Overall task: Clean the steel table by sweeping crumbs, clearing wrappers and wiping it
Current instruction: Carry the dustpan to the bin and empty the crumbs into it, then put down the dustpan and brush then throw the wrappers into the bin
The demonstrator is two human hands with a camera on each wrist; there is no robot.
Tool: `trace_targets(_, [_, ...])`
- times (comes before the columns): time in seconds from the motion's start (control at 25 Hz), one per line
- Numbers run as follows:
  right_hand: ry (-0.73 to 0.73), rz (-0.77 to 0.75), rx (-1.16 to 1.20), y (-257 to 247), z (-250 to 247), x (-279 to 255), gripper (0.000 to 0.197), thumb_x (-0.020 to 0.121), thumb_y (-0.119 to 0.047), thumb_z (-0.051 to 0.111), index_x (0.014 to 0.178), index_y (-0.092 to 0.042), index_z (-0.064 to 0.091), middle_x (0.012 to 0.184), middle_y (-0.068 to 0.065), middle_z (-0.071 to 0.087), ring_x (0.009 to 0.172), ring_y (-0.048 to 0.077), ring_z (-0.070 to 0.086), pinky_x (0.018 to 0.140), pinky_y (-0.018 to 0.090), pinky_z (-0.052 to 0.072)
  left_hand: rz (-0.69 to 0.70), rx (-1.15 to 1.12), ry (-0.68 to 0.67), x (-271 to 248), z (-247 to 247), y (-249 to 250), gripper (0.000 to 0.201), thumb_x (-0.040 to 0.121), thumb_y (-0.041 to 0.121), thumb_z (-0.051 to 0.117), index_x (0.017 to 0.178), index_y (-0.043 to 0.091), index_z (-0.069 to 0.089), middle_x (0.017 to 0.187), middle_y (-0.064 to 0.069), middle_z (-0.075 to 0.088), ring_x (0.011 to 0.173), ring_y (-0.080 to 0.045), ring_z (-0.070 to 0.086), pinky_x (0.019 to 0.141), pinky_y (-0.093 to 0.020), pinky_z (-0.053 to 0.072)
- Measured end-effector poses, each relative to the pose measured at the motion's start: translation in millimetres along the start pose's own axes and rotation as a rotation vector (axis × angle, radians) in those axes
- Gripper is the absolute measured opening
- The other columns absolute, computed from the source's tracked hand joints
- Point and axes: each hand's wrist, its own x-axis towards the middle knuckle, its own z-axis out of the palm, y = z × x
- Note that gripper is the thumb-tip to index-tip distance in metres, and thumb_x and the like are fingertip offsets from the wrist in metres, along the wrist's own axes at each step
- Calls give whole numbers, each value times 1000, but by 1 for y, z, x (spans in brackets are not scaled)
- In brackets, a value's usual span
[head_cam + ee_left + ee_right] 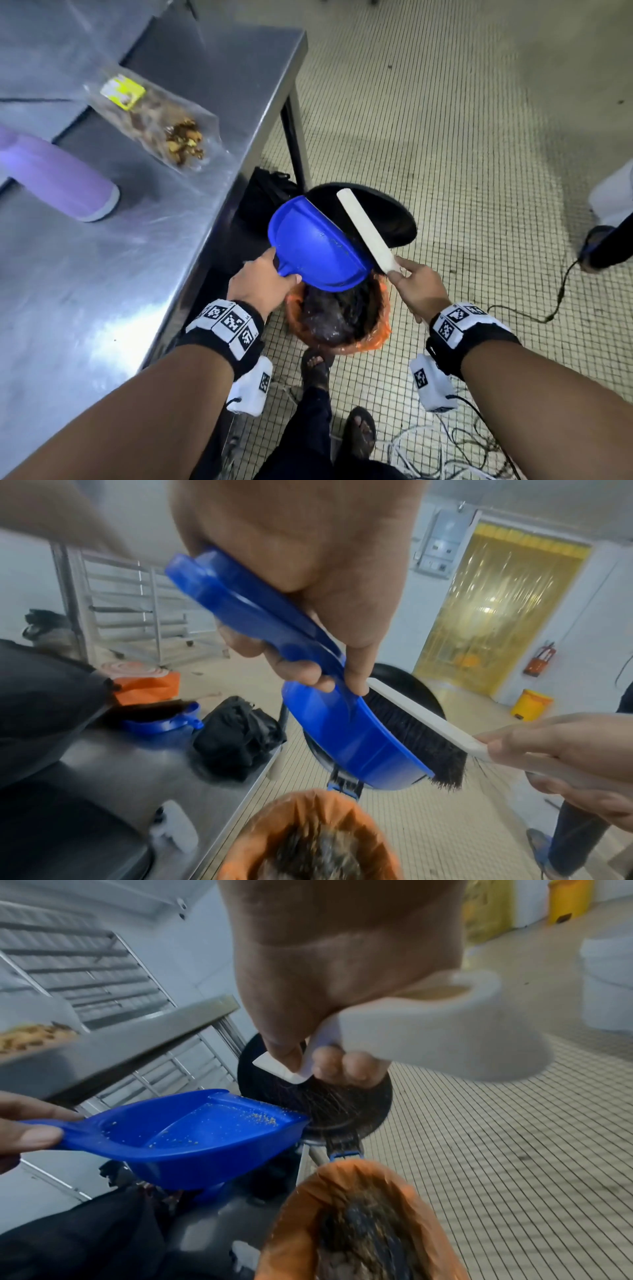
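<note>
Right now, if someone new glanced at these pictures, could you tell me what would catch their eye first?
The bright blue plastic dustpan, gripped by the left hand, is tilted over the orange-lined waste bin on the tiled floor. The right hand holds a white-handled brush with dark bristles at the pan's lip. Behind, a clear wrapper of brown crumbs lies on the steel table.

head: overhead, looking down | wrists: close, facing fingers | shared: dustpan (318, 245), bin (308, 837)
</note>
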Motion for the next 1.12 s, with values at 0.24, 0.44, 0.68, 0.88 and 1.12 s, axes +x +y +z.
trace_targets(0.24, [59, -152, 89, -41, -60, -33, 42, 92, -31, 60, 133, -21, 58, 45, -6, 51, 25, 4, 40, 29, 15, 30, 68, -71, 138, -33, -69, 24, 66, 80, 52, 68, 139, 35, 44, 88, 5, 72, 95, -20, 67, 72, -31, 48])
trace_targets(0.44, [102, -244, 226, -90, -92, -49, 42, 90, -28, 61, 131, -28, 58, 49, 0, 54, 31, 18, 43, 33, 21, 35, 63, -207, 258, -65, -118, 33, 54, 81, 48, 70, 130, 36, 52, 109, 6, 69, 104, -24, 64, 81, -34, 49])
trace_targets(0.68, [125, -417, 237, -174, -99, -67, 46, 86, -29, 65, 131, -28, 57, 43, -4, 52, 32, 12, 46, 34, 21, 35, 42, -393, 416, -98, -180, 13, 67, 78, 49, 72, 138, 38, 45, 116, 1, 68, 106, -27, 63, 93, -42, 50])
trace_targets(0.88, [101, -610, 273, -255, -76, -107, 46, 87, -23, 63, 132, -29, 57, 43, -12, 50, 29, 5, 45, 32, 16, 35, -30, -552, 531, -134, -229, -42, 67, 63, 61, 70, 122, 56, 39, 103, 6, 71, 91, -35, 67, 83, -47, 56])
trace_targets(1.12, [-7, -793, 386, -334, -10, -173, 46, 86, -18, 67, 130, -28, 59, 96, -16, 68, 56, -10, 53, 59, 10, 45, -134, -659, 701, -197, -267, -128, 79, 58, 61, 70, 131, 41, 47, 94, -2, 72, 80, -32, 66, 77, -45, 58])
